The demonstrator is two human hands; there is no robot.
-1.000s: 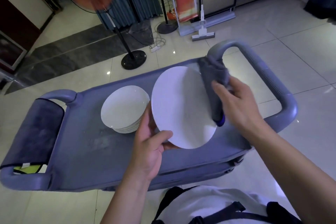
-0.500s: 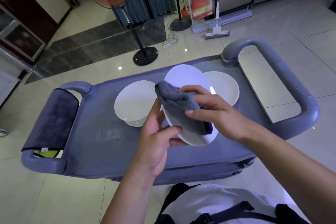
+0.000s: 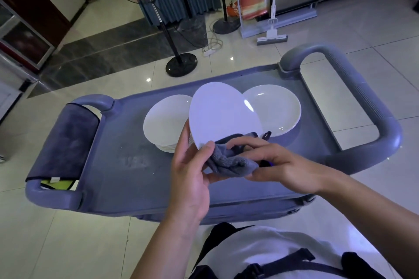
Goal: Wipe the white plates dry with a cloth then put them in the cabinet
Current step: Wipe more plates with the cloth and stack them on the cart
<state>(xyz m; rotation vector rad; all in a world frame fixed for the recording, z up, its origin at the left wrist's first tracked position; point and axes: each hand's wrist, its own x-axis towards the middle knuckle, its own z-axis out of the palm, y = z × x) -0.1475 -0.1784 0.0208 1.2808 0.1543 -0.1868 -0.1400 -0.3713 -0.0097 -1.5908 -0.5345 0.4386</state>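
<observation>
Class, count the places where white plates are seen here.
3: a plate held in the left hand, a stack at left, another at right. Stacked plates are partly hidden.

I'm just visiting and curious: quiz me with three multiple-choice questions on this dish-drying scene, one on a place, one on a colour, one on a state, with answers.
1. Where is the stack of plates?
A. on the floor
B. on the cart, left of the held plate
C. in a sink

2. What colour is the cloth?
A. grey
B. red
C. yellow

3. How is the held plate?
A. lying flat on the cart
B. broken in two
C. tilted up, gripped by the left hand

Answers: 1 B, it rests on the cart top; 2 A, the right hand presses a grey cloth on the plate's lower edge; 3 C, the thumb pinches its rim.
</observation>
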